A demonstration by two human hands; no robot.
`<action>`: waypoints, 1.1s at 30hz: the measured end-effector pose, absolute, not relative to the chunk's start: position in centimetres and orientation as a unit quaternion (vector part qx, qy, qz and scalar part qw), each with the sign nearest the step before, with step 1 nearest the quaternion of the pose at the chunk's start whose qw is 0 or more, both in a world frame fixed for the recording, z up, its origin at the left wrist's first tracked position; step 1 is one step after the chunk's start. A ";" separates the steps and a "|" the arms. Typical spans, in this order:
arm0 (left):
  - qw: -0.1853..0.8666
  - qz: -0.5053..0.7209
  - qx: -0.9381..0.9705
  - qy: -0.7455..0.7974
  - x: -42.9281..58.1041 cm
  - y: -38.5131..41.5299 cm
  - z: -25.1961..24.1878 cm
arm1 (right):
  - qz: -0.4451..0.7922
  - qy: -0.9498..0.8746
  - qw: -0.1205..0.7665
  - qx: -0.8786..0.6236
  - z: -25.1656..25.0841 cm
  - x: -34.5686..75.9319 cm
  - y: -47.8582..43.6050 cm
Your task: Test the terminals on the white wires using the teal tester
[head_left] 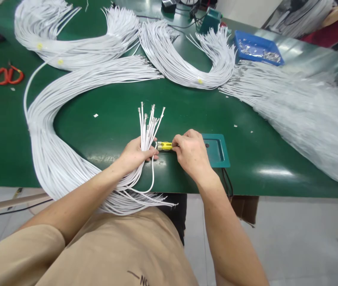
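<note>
My left hand is closed around a small bunch of white wires whose metal-tipped ends fan upward over the green table. One loose wire curls down from between my hands toward the table's front edge. My right hand pinches a small yellow connector piece just right of the bunch. Both hands rest near the front edge, close together.
Large bundles of white wires curve across the table's left and back, and another heap lies at the right. A teal tray sits by my right hand. A blue bin of metal parts is at the back; red scissors lie at the left.
</note>
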State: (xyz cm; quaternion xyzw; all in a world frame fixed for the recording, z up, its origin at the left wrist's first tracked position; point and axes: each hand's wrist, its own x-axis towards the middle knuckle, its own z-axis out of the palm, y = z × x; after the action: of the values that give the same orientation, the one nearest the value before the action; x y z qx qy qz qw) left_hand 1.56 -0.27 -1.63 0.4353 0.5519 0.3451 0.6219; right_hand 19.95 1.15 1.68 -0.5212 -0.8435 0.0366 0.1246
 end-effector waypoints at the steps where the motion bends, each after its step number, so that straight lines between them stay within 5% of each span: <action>1: 0.617 0.339 0.443 0.556 1.6 -0.2 -1.8 | 0.034 -0.842 0.124 -0.523 1.7 19.9 1.1; 6: 0.608 0.327 0.466 0.554 1.5 -0.2 -2.0 | 0.031 -0.842 0.125 -0.524 2.1 19.7 0.6; 16: 0.627 0.359 0.443 0.530 0.5 -0.3 -1.7 | 0.074 -0.787 0.274 -0.548 2.6 17.5 -3.6; 24: 0.647 0.358 0.443 0.506 -0.5 -1.2 0.1 | 0.043 -0.884 0.204 -0.418 1.4 13.1 -8.2; 33: 0.625 0.407 0.418 0.518 0.0 -2.4 1.5 | 0.024 -0.875 0.104 -0.472 0.2 12.2 -11.9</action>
State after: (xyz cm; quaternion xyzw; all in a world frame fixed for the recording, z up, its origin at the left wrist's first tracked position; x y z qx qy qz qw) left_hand -0.04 -2.39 1.53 0.4179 0.5183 0.4068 0.6254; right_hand 12.19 -11.87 0.18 -0.4718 -0.8753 0.0243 0.1037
